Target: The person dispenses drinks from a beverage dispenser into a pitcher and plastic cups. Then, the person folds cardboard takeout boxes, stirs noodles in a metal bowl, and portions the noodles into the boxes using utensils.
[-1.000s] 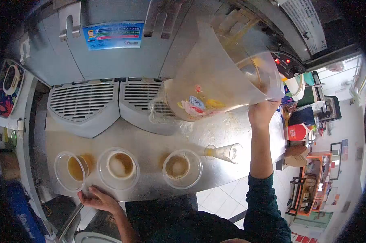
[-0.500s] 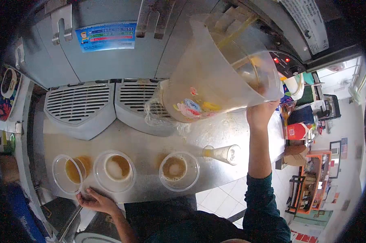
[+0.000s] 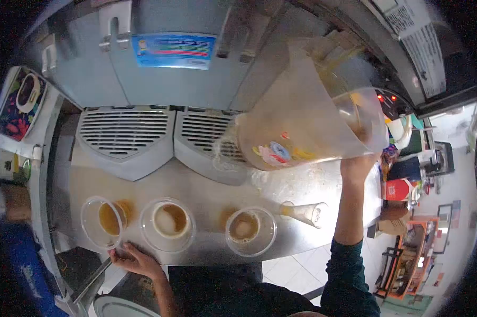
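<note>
Three clear plastic cups (image 3: 159,243) are lined up on the steel surface (image 3: 209,207). Above it, the frosted, flower-printed jug (image 3: 302,121) is grasped by the right grip (image 3: 359,168), its fingers partly hidden. The left grip (image 3: 139,262) is loosely opened beside the leftmost cup. Since the earlier frame, the view has shifted; the jug is kept tilted.

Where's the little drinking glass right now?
In the head view, the glass is right of centre on the metal counter, between the rightmost plastic cup and the right forearm.
</note>
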